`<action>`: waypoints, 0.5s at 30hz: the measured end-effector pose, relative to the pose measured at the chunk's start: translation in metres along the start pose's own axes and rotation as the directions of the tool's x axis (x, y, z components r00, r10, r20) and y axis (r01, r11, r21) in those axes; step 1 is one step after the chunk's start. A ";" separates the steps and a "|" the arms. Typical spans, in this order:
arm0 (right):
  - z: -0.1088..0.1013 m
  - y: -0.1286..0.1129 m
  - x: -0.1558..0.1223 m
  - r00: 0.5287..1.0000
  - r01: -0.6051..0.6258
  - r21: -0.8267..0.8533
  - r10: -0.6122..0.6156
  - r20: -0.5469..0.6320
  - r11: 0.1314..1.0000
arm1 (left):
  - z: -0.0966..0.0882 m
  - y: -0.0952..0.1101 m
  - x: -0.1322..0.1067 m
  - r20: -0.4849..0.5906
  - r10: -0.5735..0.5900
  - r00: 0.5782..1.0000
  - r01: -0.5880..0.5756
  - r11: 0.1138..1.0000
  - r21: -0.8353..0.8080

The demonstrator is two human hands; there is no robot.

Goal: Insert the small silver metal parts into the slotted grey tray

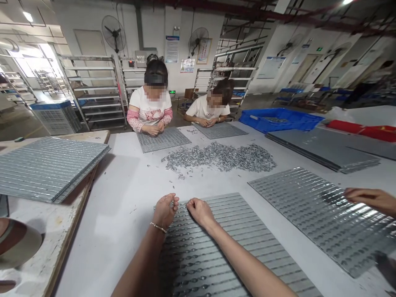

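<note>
A grey slotted metal tray (pixel 222 247) lies on the white table in front of me. My left hand (pixel 165 209) rests at the tray's far left corner, its fingers curled in a pinch on something too small to make out. My right hand (pixel 199 210) sits just beside it on the tray's far edge, closed in a loose fist. A wide heap of small metal parts (pixel 222 157) lies in the middle of the table, beyond both hands. A few stray parts (pixel 171 183) are scattered between the heap and my left hand.
Another person's hand (pixel 373 200) reaches over a second tray (pixel 324 214) at the right. Two people sit across the table over their own trays (pixel 162 139). A stack of trays (pixel 46 167) rests on a board at left. Blue bin (pixel 278 119), flat grey sheets (pixel 321 150) at far right.
</note>
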State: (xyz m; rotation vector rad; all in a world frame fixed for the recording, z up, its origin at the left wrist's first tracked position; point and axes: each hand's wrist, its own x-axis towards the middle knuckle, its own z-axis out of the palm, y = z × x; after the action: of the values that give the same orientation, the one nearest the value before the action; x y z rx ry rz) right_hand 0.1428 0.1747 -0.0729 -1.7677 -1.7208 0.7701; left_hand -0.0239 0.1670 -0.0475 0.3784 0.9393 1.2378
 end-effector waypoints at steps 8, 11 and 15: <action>-0.015 -0.004 0.000 0.995 0.020 0.092 -0.011 -0.099 0.996 | 0.004 0.002 -0.006 0.107 -0.030 0.994 0.020 0.996 0.092; -0.026 -0.008 -0.007 0.991 0.133 0.276 -0.124 -0.048 0.952 | 0.009 0.001 -0.012 0.179 -0.044 0.983 0.020 0.991 0.131; -0.030 -0.015 -0.015 0.980 0.133 0.443 -0.183 0.073 0.886 | 0.014 -0.002 -0.018 0.240 -0.041 0.970 0.002 0.986 0.164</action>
State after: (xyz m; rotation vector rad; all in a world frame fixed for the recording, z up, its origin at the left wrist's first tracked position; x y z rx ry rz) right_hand 0.1538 0.1607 -0.0408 -1.2838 -1.5818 1.1022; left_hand -0.0119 0.1530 -0.0337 0.6334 0.8330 1.0695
